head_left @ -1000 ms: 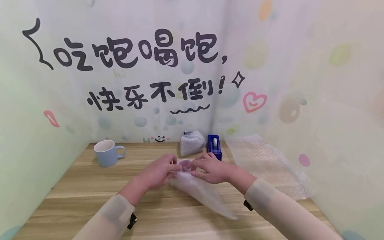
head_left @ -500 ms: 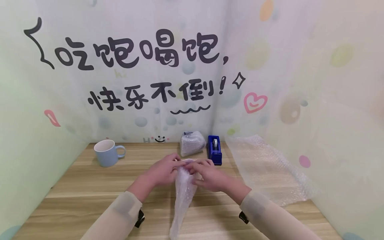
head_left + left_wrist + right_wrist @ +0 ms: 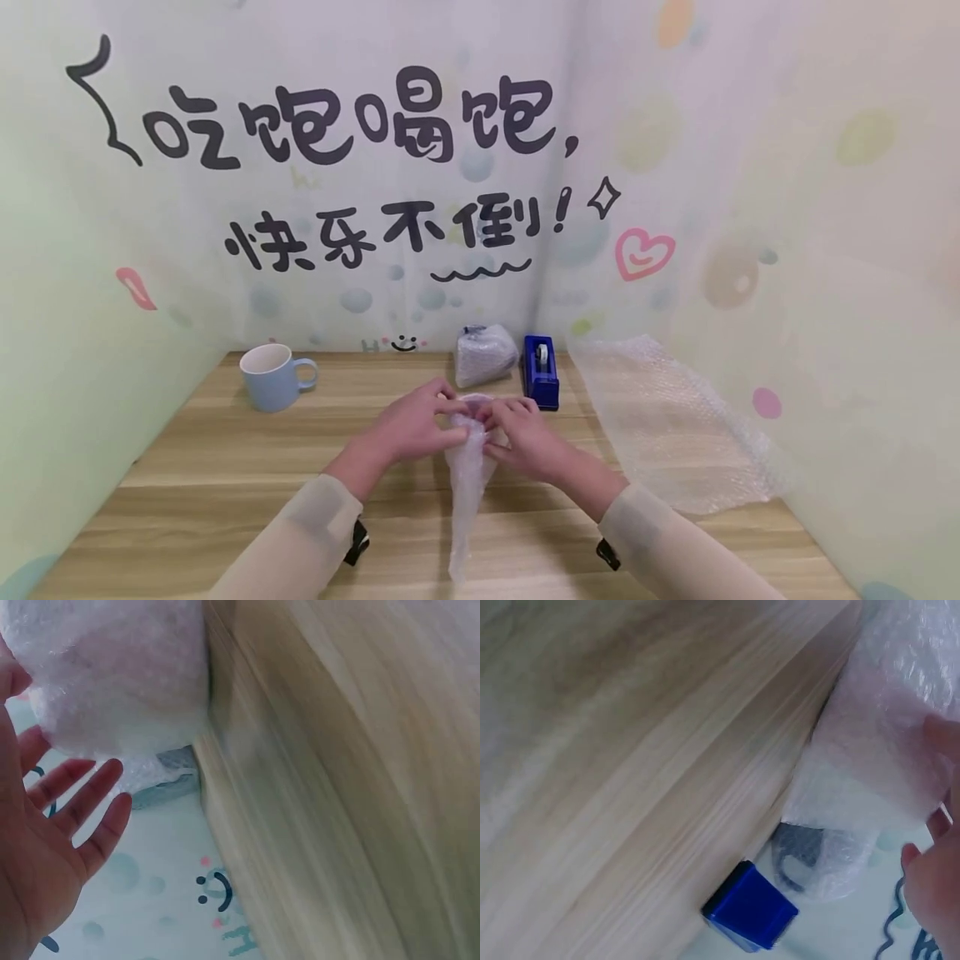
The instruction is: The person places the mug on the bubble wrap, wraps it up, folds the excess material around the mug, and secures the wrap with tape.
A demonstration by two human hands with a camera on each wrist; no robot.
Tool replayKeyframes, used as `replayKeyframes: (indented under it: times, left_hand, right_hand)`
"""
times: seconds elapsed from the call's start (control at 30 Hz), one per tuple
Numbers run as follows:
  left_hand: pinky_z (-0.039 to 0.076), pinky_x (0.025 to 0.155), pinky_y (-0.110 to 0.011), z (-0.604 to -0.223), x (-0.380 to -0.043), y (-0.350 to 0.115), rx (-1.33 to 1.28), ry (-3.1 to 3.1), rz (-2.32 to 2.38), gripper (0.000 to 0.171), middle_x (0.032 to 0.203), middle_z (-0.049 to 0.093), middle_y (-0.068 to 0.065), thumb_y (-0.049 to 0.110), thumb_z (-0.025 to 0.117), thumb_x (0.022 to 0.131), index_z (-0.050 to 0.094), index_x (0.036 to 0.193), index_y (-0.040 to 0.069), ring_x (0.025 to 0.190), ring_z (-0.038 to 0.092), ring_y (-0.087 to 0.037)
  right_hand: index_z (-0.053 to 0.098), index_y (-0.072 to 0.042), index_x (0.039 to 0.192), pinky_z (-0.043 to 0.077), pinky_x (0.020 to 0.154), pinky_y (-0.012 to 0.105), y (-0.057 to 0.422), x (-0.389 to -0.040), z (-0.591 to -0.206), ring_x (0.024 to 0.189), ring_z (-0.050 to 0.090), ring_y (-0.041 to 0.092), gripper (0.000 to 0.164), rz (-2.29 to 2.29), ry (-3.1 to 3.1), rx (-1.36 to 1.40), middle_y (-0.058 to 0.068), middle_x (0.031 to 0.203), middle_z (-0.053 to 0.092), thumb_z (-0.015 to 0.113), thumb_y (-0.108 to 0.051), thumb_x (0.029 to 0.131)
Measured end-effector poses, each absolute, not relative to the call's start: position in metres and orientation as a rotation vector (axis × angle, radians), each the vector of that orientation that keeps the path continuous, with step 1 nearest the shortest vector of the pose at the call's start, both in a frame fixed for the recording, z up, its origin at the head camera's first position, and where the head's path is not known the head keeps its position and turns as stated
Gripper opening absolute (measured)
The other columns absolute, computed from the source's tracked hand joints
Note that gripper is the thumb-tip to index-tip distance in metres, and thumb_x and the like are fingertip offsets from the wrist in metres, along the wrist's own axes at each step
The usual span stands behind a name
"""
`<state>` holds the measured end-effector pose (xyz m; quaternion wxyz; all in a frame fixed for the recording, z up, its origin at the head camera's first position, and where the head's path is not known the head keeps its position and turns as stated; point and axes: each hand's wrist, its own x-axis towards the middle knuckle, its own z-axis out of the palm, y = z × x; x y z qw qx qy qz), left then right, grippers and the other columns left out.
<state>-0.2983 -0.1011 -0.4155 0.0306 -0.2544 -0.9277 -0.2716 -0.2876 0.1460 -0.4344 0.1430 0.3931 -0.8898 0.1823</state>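
At the middle of the table, bubble wrap [image 3: 467,467] surrounds a pale pinkish, round-rimmed cup [image 3: 474,400]. Only part of the cup's rim shows, and a long tail of wrap trails toward the front. From the left side, my left hand [image 3: 416,423] pinches the wrap by the rim between thumb and forefinger; in the left wrist view its other fingers [image 3: 90,796] are spread. My right hand [image 3: 531,440] holds the wrap at the opposite side, fingers bent over the rim. In the right wrist view its thumb lies against the bubble wrap [image 3: 885,750].
A light blue mug [image 3: 270,379] stands at the back left. Behind the hands sits a bubble-wrapped bundle [image 3: 486,356], with a blue tape dispenser [image 3: 542,375] beside it. A flat bubble wrap sheet [image 3: 667,425] covers the right side of the wooden table [image 3: 247,500].
The loose wrap tail has swung from the right to straight down in front and narrowed. Both hands stay at the rim, and their fingers have shifted slightly on the wrap.
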Motion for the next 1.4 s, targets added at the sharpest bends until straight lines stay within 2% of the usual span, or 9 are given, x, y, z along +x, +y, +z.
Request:
replayKeyframes:
  times: [0.2, 0.33, 0.43, 0.57, 0.8, 0.9, 1.03, 1.2, 1.4]
  left_hand:
    - [0.055, 0.081, -0.034, -0.408, -0.3, -0.093, -0.759, -2.891, -0.756, 0.05, 0.126, 0.069, 0.001, 0.049, 0.083, 0.087, 0.083, 0.126, 0.018, 0.099, 0.062, -0.015]
    - [0.056, 0.082, -0.034, -0.404, -0.301, -0.094, -0.767, -2.893, -0.739, 0.047, 0.125, 0.068, 0.001, 0.047, 0.083, 0.087, 0.084, 0.126, 0.021, 0.101, 0.062, -0.015]
    - [0.054, 0.079, -0.032, -0.403, -0.302, -0.096, -0.756, -2.887, -0.799, 0.045, 0.124, 0.069, 0.003, 0.042, 0.082, 0.086, 0.083, 0.125, 0.019, 0.098, 0.06, -0.015]
    - [0.053, 0.08, -0.031, -0.405, -0.302, -0.1, -0.804, -2.873, -0.858, 0.046, 0.128, 0.072, 0.002, 0.042, 0.083, 0.088, 0.08, 0.126, 0.016, 0.099, 0.061, -0.015]
    - [0.06, 0.091, -0.039, -0.408, -0.301, -0.105, -0.955, -2.786, -0.747, 0.046, 0.127, 0.068, -0.006, 0.038, 0.085, 0.094, 0.081, 0.131, 0.011, 0.107, 0.066, -0.021]
    - [0.061, 0.092, -0.04, -0.409, -0.301, -0.106, -1.009, -2.729, -0.722, 0.042, 0.126, 0.068, -0.007, 0.035, 0.083, 0.095, 0.082, 0.129, 0.01, 0.106, 0.068, -0.022]
    - [0.061, 0.091, -0.04, -0.412, -0.302, -0.107, -1.059, -2.698, -0.706, 0.037, 0.127, 0.066, -0.008, 0.032, 0.078, 0.1, 0.082, 0.131, 0.011, 0.106, 0.067, -0.022]
    - [0.06, 0.1, -0.048, -0.417, -0.299, -0.11, -1.092, -2.701, -0.756, 0.038, 0.133, 0.062, -0.012, 0.029, 0.068, 0.108, 0.077, 0.136, 0.006, 0.117, 0.066, -0.028]
    - [0.055, 0.104, -0.048, -0.419, -0.296, -0.112, -1.066, -2.73, -0.895, 0.049, 0.136, 0.059, -0.011, 0.033, 0.067, 0.101, 0.075, 0.139, 0.003, 0.123, 0.06, -0.027]
  right_hand:
    - [0.064, -0.018, 0.14, 0.05, 0.11, 0.05, 0.154, -0.261, -0.426, 0.131, 0.057, 0.028, 0.068, 0.166, -2.246, 1.33, 0.01, 0.144, 0.061, 0.097, -0.029, 0.081]
    - [0.075, -0.033, 0.12, 0.049, 0.109, 0.046, 0.156, -0.243, -0.421, 0.132, 0.057, 0.02, 0.045, 0.099, -1.985, 1.56, -0.004, 0.138, 0.065, 0.096, -0.041, 0.081]
    - [0.076, -0.031, 0.103, 0.05, 0.107, 0.041, 0.153, -0.241, -0.423, 0.12, 0.064, 0.014, 0.031, 0.159, -1.855, 1.57, -0.012, 0.118, 0.072, 0.096, -0.04, 0.081]
    - [0.078, -0.02, 0.094, 0.057, 0.097, 0.03, 0.149, -0.25, -0.429, 0.101, 0.07, 0.013, 0.029, 0.44, -1.848, 1.441, -0.007, 0.102, 0.075, 0.099, -0.025, 0.075]
    - [0.08, -0.011, 0.092, 0.065, 0.091, 0.038, 0.149, -0.268, -0.432, 0.117, 0.074, 0.028, 0.014, 0.861, -2.187, 1.098, 0.011, 0.128, 0.078, 0.092, -0.016, 0.087]
    - [0.077, -0.01, 0.091, 0.065, 0.079, 0.032, 0.148, -0.273, -0.43, 0.095, 0.076, 0.018, 0.014, 0.947, -2.332, 0.996, 0.007, 0.11, 0.083, 0.087, -0.02, 0.094]
    - [0.066, -0.015, 0.078, 0.05, 0.059, 0.02, 0.146, -0.278, -0.43, 0.069, 0.056, 0.003, 0.027, 1.009, -2.402, 0.921, -0.002, 0.08, 0.074, 0.085, -0.023, 0.096]
    - [0.067, -0.018, 0.072, 0.045, 0.055, 0.015, 0.143, -0.282, -0.43, 0.064, 0.055, -0.005, 0.031, 0.966, -2.369, 0.884, -0.006, 0.071, 0.074, 0.088, -0.025, 0.094]
    - [0.06, -0.018, 0.068, 0.032, 0.049, 0.015, 0.142, -0.282, -0.425, 0.057, 0.038, -0.007, 0.038, 0.99, -2.395, 0.861, -0.014, 0.059, 0.052, 0.087, -0.024, 0.095]
